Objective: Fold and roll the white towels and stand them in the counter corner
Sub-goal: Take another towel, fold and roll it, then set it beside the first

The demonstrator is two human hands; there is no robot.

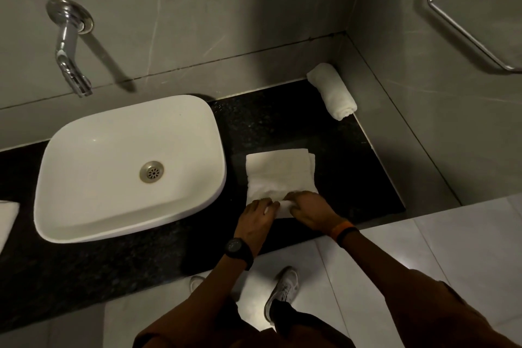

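A folded white towel (278, 172) lies flat on the black counter (353, 167), just right of the basin. My left hand (258, 213) and my right hand (309, 207) both grip its near end, which is curled up into the start of a roll. A rolled white towel (332, 90) stands in the far right counter corner, against the wall. Another white towel (7, 217) shows partly at the left edge of the frame.
A white vessel basin (130, 167) fills the counter's left half, with a chrome wall spout (69, 48) above it. Grey tiled walls close the back and right sides. A chrome towel rail (466, 34) hangs on the right wall. My shoes stand on the pale floor tiles below.
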